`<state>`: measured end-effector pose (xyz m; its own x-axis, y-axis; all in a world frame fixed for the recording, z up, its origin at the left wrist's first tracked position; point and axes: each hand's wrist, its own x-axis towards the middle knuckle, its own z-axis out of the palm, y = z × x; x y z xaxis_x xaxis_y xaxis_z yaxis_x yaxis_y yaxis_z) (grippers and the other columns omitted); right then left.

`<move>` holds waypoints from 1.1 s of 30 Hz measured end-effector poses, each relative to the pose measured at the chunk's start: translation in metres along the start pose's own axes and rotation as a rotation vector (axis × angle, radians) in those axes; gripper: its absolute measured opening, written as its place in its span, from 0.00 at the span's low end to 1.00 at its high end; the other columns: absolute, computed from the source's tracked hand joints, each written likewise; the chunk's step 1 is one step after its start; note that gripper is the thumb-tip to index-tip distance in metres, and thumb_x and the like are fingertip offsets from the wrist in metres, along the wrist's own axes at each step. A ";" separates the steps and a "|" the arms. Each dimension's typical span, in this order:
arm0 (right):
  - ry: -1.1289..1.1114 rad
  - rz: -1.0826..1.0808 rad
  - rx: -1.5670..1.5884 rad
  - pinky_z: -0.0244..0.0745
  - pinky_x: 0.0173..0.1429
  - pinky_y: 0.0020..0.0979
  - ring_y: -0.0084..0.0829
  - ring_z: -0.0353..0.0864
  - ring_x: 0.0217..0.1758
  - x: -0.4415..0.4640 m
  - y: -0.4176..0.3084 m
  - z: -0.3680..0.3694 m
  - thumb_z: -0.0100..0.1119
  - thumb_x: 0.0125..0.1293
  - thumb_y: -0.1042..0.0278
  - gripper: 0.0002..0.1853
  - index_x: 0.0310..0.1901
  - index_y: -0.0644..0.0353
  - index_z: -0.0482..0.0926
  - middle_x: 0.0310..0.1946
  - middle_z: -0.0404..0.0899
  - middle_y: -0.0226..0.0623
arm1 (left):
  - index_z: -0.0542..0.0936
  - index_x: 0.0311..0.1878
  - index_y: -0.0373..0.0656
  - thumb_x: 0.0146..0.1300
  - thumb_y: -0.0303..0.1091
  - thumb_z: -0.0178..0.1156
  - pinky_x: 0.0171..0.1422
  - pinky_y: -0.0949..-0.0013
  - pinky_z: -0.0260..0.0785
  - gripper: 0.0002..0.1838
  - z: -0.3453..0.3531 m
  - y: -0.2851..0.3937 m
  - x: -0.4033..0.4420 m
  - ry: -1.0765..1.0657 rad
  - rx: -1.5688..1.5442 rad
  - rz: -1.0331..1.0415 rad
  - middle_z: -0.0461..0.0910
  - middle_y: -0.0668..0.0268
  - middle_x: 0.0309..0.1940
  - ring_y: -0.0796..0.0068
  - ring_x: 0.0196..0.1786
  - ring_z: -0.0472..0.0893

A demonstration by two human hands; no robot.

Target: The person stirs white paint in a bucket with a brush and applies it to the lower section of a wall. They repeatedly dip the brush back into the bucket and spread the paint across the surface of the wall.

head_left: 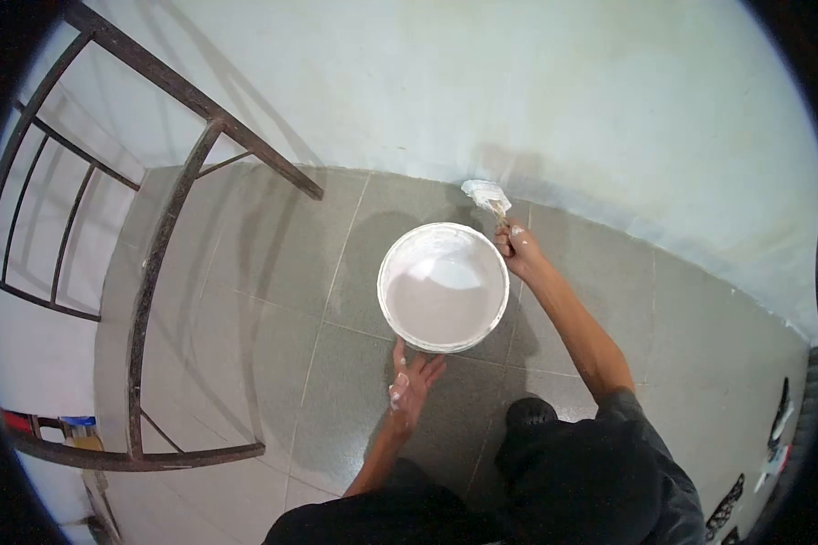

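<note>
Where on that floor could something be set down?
Bare floor lies between the bucket and metal frame, and right of the right forearm, toward the wall. Crowded: the bucket's near edge, by the left hand, and its far right, where the right hand holds the brush.

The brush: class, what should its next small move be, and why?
Probably a light stroke of the brush along the foot of the wall: its head looks thickly coated in white and sits close to that edge, the right hand grips its handle, and the left hand is at the near side of the bucket.
</note>
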<state>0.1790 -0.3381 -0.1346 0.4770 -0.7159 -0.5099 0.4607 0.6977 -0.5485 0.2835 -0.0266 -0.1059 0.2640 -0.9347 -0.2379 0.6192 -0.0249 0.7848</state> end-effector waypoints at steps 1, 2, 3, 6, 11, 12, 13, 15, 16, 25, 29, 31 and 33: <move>0.025 -0.004 -0.003 0.47 0.14 0.21 0.18 0.55 0.15 0.006 0.001 0.002 0.42 0.68 0.66 0.09 0.30 0.59 0.64 0.20 0.61 0.27 | 0.31 0.72 0.54 0.50 0.69 0.52 0.72 0.48 0.49 0.57 0.001 0.000 0.000 -0.004 -0.008 0.004 0.52 0.47 0.68 0.48 0.66 0.63; 0.038 -0.008 0.005 0.48 0.15 0.21 0.19 0.55 0.16 0.011 0.002 0.004 0.42 0.68 0.66 0.10 0.30 0.60 0.64 0.21 0.61 0.27 | 0.31 0.72 0.54 0.50 0.69 0.51 0.72 0.48 0.49 0.57 0.003 0.002 -0.001 -0.008 -0.016 0.008 0.52 0.47 0.68 0.48 0.66 0.63; 0.050 -0.013 0.011 0.48 0.15 0.21 0.19 0.56 0.16 0.016 0.003 0.008 0.42 0.68 0.66 0.10 0.30 0.60 0.64 0.21 0.61 0.28 | 0.31 0.71 0.54 0.50 0.69 0.51 0.72 0.48 0.49 0.56 0.005 0.002 -0.001 -0.013 -0.026 0.014 0.52 0.47 0.68 0.47 0.66 0.63; 0.041 -0.071 -0.001 0.49 0.16 0.22 0.19 0.55 0.16 0.025 0.002 0.020 0.41 0.68 0.67 0.10 0.30 0.61 0.65 0.21 0.62 0.29 | 0.31 0.72 0.54 0.50 0.70 0.51 0.72 0.48 0.49 0.57 0.007 0.003 -0.003 0.008 -0.021 -0.001 0.52 0.47 0.68 0.47 0.66 0.63; 0.034 -0.122 0.032 0.49 0.17 0.22 0.18 0.54 0.16 0.005 -0.017 0.058 0.41 0.68 0.70 0.08 0.30 0.62 0.65 0.21 0.61 0.29 | 0.30 0.71 0.54 0.50 0.72 0.49 0.71 0.48 0.50 0.57 0.004 0.002 -0.004 -0.012 -0.018 0.005 0.52 0.47 0.68 0.47 0.66 0.62; 0.017 -0.130 0.038 0.48 0.16 0.21 0.17 0.54 0.17 -0.009 -0.023 0.070 0.41 0.67 0.72 0.07 0.31 0.62 0.65 0.21 0.60 0.27 | 0.30 0.71 0.54 0.50 0.73 0.48 0.71 0.48 0.50 0.57 0.002 0.001 -0.005 -0.018 -0.020 0.004 0.52 0.47 0.68 0.47 0.66 0.62; -0.003 -0.140 0.044 0.47 0.16 0.20 0.16 0.54 0.17 -0.020 -0.030 0.080 0.42 0.67 0.74 0.06 0.32 0.62 0.65 0.22 0.59 0.26 | 0.30 0.71 0.54 0.50 0.73 0.48 0.71 0.48 0.50 0.57 0.001 0.002 -0.005 -0.019 -0.003 0.008 0.52 0.47 0.68 0.47 0.66 0.62; -0.056 -0.145 0.130 0.47 0.15 0.20 0.15 0.54 0.17 -0.036 -0.043 0.093 0.43 0.67 0.72 0.06 0.31 0.62 0.65 0.21 0.59 0.25 | 0.30 0.71 0.54 0.51 0.73 0.47 0.71 0.49 0.51 0.56 0.003 0.005 -0.005 -0.021 0.031 0.015 0.51 0.48 0.68 0.48 0.66 0.62; -0.084 -0.150 0.173 0.47 0.15 0.19 0.15 0.54 0.17 -0.044 -0.050 0.099 0.43 0.68 0.72 0.07 0.31 0.63 0.65 0.21 0.59 0.25 | 0.30 0.71 0.53 0.51 0.72 0.48 0.71 0.49 0.51 0.57 0.003 0.007 -0.006 -0.030 0.025 0.013 0.51 0.48 0.69 0.48 0.66 0.62; 0.042 -0.402 -0.476 0.50 0.14 0.21 0.15 0.57 0.13 -0.095 -0.048 0.094 0.49 0.68 0.58 0.14 0.29 0.57 0.67 0.16 0.63 0.24 | 0.58 0.62 0.42 0.58 0.54 0.61 0.61 0.55 0.63 0.37 0.009 0.044 0.001 0.288 0.398 -0.041 0.62 0.53 0.58 0.59 0.57 0.70; 0.052 -0.470 -0.646 0.49 0.15 0.21 0.16 0.58 0.14 -0.065 -0.013 0.038 0.51 0.68 0.54 0.17 0.27 0.57 0.68 0.16 0.64 0.24 | 0.67 0.52 0.39 0.59 0.49 0.62 0.54 0.62 0.67 0.27 0.017 0.061 0.000 0.263 0.681 -0.087 0.61 0.55 0.51 0.64 0.51 0.70; 0.148 -0.554 -0.988 0.54 0.16 0.26 0.24 0.63 0.13 -0.052 -0.009 0.015 0.52 0.67 0.55 0.17 0.27 0.61 0.70 0.17 0.70 0.31 | 0.69 0.50 0.38 0.59 0.48 0.63 0.51 0.65 0.69 0.26 0.018 0.060 0.001 0.277 0.762 -0.083 0.58 0.54 0.51 0.65 0.49 0.70; 0.126 -0.771 -1.478 0.64 0.23 0.37 0.40 0.72 0.19 -0.043 -0.022 0.005 0.52 0.66 0.59 0.17 0.28 0.67 0.72 0.20 0.74 0.45 | 0.69 0.49 0.37 0.58 0.47 0.64 0.50 0.64 0.70 0.26 0.017 0.054 -0.003 0.284 0.742 -0.079 0.57 0.54 0.51 0.65 0.48 0.70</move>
<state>0.1518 -0.3225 -0.0969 0.3968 -0.9052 0.1519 -0.5466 -0.3660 -0.7532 0.3040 -0.0308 -0.0528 0.4801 -0.7969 -0.3667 0.0164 -0.4098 0.9120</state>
